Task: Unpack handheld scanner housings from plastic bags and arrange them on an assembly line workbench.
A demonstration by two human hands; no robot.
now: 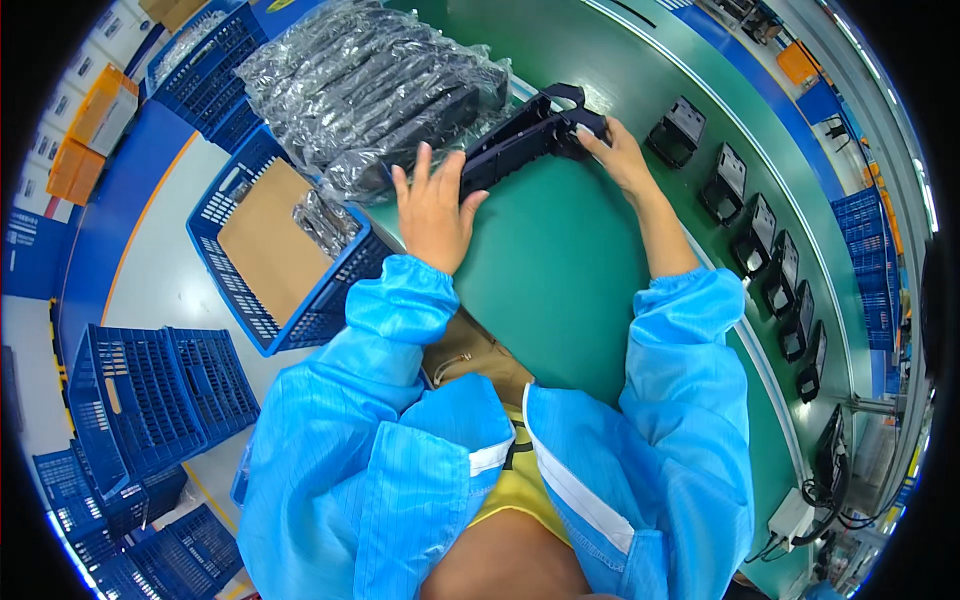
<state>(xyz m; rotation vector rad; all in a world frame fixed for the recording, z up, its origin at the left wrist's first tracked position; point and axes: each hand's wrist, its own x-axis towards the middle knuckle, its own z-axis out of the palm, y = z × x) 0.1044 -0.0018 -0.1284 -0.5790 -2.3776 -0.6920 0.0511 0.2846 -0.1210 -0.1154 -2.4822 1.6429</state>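
A long black plastic part [515, 148] with a raised curved end lies at the far side of the green work surface [560, 270]. Its right end is between the thumb and fingers of my right hand [622, 160]. My left hand [436, 208] is spread flat, palm down, beside the part's left end and the near edge of a bagged stack; whether its fingertips touch either one is hard to tell. That stack consists of several dark parts in clear plastic bags [370, 95], leaning in a row.
Along the right, a green conveyor line [690, 190] carries several black devices [725, 185]. At my left stands a blue crate [290, 330] holding a cardboard sheet [270, 240] and bagged pieces. More blue crates [160, 400] are stacked on the floor. A white box with cables [792, 518] sits lower right.
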